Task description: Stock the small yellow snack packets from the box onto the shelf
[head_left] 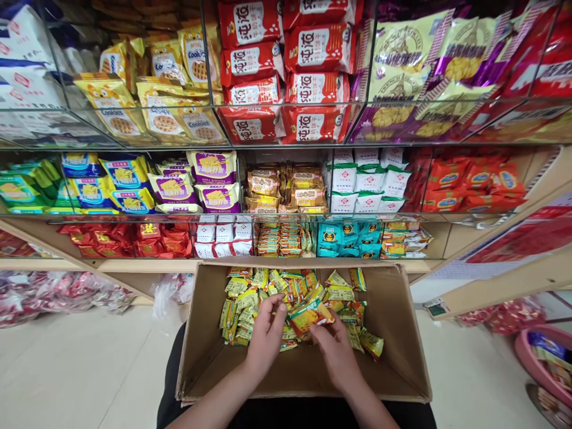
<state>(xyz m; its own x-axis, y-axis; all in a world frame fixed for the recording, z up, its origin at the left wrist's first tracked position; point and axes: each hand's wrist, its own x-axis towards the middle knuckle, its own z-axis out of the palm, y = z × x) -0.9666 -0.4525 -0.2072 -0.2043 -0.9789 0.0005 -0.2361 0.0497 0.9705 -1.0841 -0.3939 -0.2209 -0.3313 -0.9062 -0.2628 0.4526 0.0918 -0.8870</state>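
Note:
Over a cardboard box point(295, 381) on my lap, my right hand point(334, 342) pinches a small orange and green snack packet point(308, 316) between thumb and fingers. Just left of that packet, my left hand point(268, 328) is raised with thumb and index finger near each other; whether anything small is between them is hidden. Beneath both hands lie many small yellow and green packets point(245, 301), spread loosely over the box's bottom.
Ahead stand glass-fronted shelves point(286, 146) of bagged snacks, with similar orange packets point(281, 238) in a lower compartment. A pink basket point(527, 351) is at the right. Plastic-wrapped goods point(67, 292) lie low at the left.

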